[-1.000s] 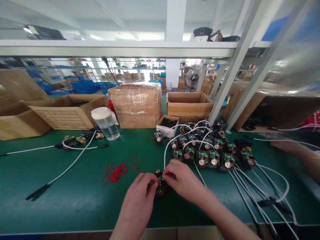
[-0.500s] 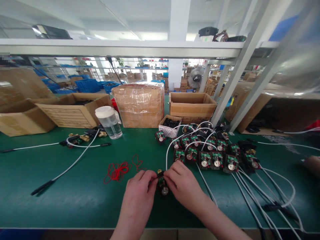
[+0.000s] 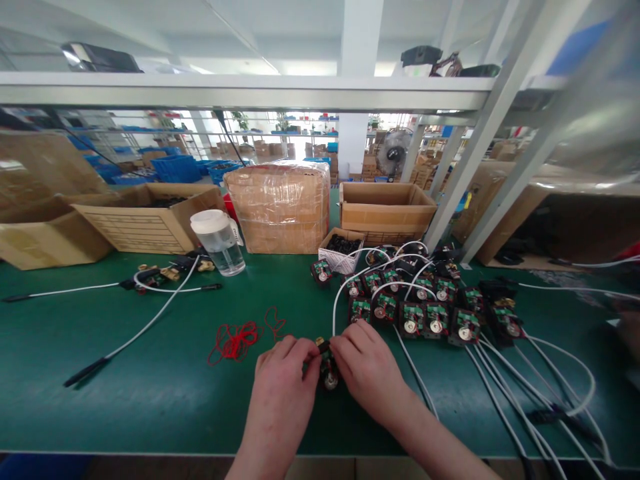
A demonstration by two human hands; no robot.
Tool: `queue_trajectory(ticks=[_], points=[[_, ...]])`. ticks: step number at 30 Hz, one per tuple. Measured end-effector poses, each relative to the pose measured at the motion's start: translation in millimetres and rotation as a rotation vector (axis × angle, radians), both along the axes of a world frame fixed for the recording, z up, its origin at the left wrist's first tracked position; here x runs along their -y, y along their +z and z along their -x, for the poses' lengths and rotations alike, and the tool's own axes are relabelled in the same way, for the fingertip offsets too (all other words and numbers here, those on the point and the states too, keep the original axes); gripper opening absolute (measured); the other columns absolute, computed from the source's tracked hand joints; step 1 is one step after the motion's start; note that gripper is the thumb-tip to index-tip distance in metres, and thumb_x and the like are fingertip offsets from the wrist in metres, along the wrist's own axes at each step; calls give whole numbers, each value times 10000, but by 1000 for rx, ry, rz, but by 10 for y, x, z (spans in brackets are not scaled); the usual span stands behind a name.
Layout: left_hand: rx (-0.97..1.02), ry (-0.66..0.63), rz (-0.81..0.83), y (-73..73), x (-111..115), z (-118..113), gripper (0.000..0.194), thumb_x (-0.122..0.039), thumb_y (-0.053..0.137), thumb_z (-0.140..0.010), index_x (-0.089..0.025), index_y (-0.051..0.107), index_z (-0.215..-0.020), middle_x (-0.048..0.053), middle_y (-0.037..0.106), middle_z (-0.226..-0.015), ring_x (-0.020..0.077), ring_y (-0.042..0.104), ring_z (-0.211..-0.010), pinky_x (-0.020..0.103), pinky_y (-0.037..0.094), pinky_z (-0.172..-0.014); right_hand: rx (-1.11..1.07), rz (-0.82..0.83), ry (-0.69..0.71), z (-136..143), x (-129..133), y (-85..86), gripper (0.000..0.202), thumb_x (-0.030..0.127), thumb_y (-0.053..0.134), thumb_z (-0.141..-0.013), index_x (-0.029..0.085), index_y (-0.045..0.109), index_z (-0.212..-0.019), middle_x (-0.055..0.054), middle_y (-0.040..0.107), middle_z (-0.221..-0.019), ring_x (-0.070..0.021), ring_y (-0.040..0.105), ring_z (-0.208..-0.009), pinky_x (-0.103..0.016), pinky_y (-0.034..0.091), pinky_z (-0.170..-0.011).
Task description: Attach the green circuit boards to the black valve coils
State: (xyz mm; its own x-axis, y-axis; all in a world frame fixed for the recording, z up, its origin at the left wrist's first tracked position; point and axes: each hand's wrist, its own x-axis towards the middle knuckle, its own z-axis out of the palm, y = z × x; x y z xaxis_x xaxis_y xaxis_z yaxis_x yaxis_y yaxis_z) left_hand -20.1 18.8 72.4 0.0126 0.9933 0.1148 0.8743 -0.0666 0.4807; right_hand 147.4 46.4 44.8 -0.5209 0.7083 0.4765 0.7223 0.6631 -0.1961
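Observation:
Between my hands, near the front middle of the green table, is a small black unit with a green circuit board [image 3: 329, 373], a round silver disc and a brass fitting. My left hand [image 3: 287, 373] pinches its upper left side with thumb and forefinger. From the right, my right hand [image 3: 367, 370] closes its fingers on the same unit's upper edge. My fingers hide most of the top of it. A white cable [image 3: 335, 313] rises behind my right fingers. Left of my hands lies a tangle of thin red wire [image 3: 235, 342].
Several similar circuit-board units [image 3: 411, 320] with white cables crowd the table's right side. More cabled parts [image 3: 160, 275] lie at the left beside a water jug [image 3: 219, 243]. Cardboard boxes [image 3: 280, 210] line the back, under a metal shelf [image 3: 240, 97]. A small box [image 3: 341, 250] holds black parts.
My hands keep their grip on the unit, with only a slight shift of the left fingers. The dark shape at the far right edge has moved; the view has shifted slightly.

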Motion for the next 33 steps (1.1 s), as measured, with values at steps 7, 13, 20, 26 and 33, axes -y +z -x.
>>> queue_trajectory(ticks=[7, 13, 20, 26, 33], points=[[151, 65, -59, -98, 20, 39, 180, -243, 543, -908, -215, 712, -964, 57, 690, -988, 236, 690, -925, 399, 530, -873, -296, 184, -14, 4, -69, -30, 143, 112, 583, -953, 212, 680, -921, -46, 589, -879, -213, 551, -872, -340, 472, -783], [280, 27, 16, -88, -10, 90, 247, -271, 521, -902, -234, 758, -959, 30, 766, -952, 209, 727, -884, 343, 550, -827, -560, 522, -34, -15, -110, -43, 156, 49, 657, -839, 204, 669, -854, 13, 597, -828, -148, 588, -771, -260, 451, -692], [353, -34, 55, -117, -94, 250, 257, -331, 563, -876, -281, 800, -962, 2, 800, -973, 210, 731, -927, 339, 547, -879, -682, 745, -30, -40, -124, -55, 140, 235, 561, -922, 186, 685, -877, -4, 639, -812, -166, 586, -773, -279, 440, -715], [420, -40, 70, -145, -84, 272, 269, -342, 554, -876, -289, 796, -982, 7, 794, -998, 216, 723, -951, 346, 542, -900, -715, 804, -11, -31, -171, -46, 98, 260, 594, -871, 188, 659, -862, 8, 619, -770, -160, 577, -719, -277, 443, -686], [476, -41, 66, -183, -58, 271, 270, -342, 565, -879, -286, 790, -1018, 15, 788, -1010, 212, 722, -955, 342, 544, -907, -714, 829, -7, 13, -206, -21, 46, 230, 612, -835, 198, 623, -805, 31, 573, -711, -143, 543, -668, -255, 419, -627]])
